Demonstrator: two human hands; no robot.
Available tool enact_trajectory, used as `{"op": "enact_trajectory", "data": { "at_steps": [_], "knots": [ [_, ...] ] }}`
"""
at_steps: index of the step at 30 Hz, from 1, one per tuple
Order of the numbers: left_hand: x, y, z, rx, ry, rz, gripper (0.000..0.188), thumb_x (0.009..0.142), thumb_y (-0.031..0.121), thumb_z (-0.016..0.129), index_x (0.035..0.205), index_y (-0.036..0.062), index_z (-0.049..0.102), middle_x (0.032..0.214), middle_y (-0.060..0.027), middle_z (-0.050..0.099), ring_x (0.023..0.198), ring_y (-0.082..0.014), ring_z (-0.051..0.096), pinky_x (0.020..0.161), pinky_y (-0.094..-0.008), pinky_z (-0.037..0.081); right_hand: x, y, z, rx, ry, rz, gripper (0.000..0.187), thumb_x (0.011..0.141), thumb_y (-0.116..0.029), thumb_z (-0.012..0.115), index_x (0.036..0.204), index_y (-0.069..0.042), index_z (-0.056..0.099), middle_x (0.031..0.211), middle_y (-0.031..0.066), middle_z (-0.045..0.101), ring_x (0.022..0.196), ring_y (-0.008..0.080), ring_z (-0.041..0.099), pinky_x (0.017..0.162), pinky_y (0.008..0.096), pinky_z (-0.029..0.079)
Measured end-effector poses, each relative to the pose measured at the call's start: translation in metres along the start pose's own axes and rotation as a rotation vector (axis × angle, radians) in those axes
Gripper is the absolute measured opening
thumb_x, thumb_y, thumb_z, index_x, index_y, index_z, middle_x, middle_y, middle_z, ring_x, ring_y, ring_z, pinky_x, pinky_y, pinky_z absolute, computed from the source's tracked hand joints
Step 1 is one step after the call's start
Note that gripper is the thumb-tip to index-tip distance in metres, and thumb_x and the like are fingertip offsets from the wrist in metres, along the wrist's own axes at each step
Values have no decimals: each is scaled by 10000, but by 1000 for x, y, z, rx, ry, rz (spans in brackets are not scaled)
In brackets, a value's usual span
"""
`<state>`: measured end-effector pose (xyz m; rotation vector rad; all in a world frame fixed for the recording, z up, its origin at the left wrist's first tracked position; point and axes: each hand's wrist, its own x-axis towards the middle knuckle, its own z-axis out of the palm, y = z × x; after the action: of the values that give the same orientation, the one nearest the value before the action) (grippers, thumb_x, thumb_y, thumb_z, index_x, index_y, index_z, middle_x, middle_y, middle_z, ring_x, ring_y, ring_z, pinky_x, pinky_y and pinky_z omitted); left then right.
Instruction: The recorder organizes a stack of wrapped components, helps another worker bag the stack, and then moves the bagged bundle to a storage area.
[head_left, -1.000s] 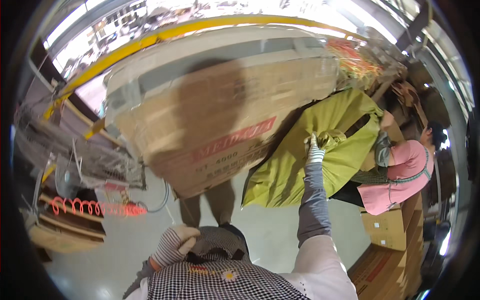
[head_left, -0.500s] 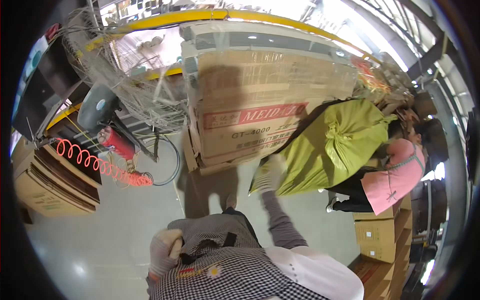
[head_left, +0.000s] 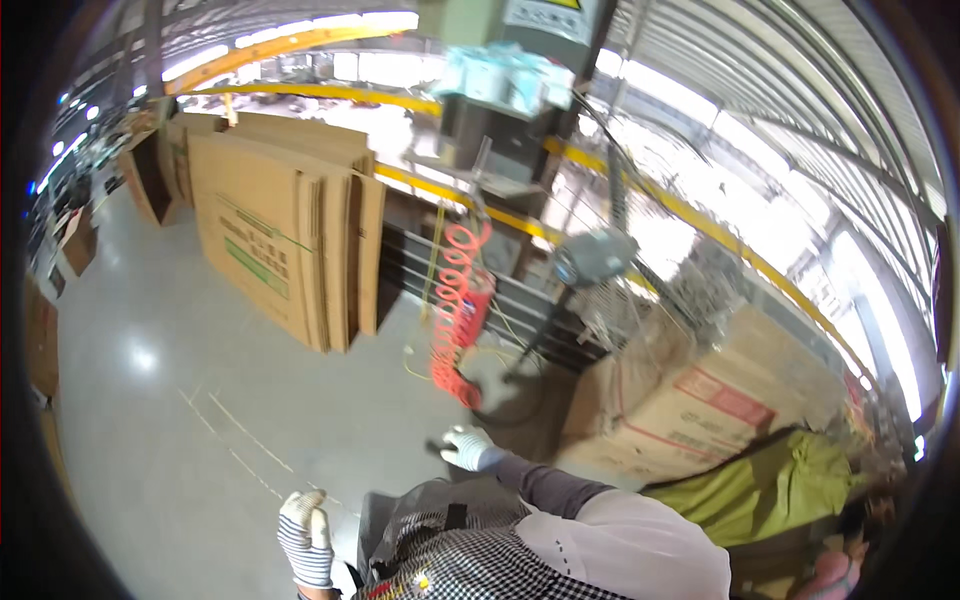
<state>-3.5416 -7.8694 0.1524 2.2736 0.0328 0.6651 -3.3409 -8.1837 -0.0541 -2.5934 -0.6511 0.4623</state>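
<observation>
Both of my hands wear white knitted gloves with dark stripes. My left hand point(head_left: 305, 535) is held at the lower left beside my checked apron point(head_left: 470, 550), its fingers loosely curled in with nothing visible in them. My right hand point(head_left: 467, 447) reaches forward over the grey floor, fingers stretched out and slightly blurred, touching nothing that I can see. Ahead of it lies a coiled red air hose point(head_left: 455, 375). To its right stands a big wrapped carton point(head_left: 690, 400), with a yellow-green sack point(head_left: 770, 490) against its near side.
Flat cardboard sheets point(head_left: 265, 240) lean upright in a stack at left. A dark fan point(head_left: 595, 257) stands near a red cylinder point(head_left: 472, 312) by the yellow rail point(head_left: 680, 210). At the lower right edge is a person in pink point(head_left: 832, 578).
My view has swung left, so the carton and sack now sit at right and the cardboard stack is in full sight. My right hand has moved away from the sack.
</observation>
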Motion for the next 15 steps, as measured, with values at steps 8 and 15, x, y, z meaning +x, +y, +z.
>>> {"op": "enact_trajectory", "data": {
  "at_steps": [8, 15],
  "knots": [
    [130, -74, -52, -115, -120, 255, 183, 969, 118, 579, 1115, 67, 676, 1090, -97, 701, 1097, -312, 610, 1034, -437, 454, 137, -86, 58, -153, -320, 9, 498, 908, -497, 573, 1221, -122, 671, 1261, 181, 635, 1164, 378, 606, 972, 499, 483],
    [229, -138, -80, -168, -525, 454, 189, 953, 132, 600, 1115, 88, 687, 1110, -129, 688, 1104, -367, 606, 1002, -470, 460, 243, -184, 81, 38, -66, 57, 484, 897, -471, 582, 1157, -73, 671, 1184, 191, 668, 1096, 390, 634, 923, 468, 513]
  ]
}}
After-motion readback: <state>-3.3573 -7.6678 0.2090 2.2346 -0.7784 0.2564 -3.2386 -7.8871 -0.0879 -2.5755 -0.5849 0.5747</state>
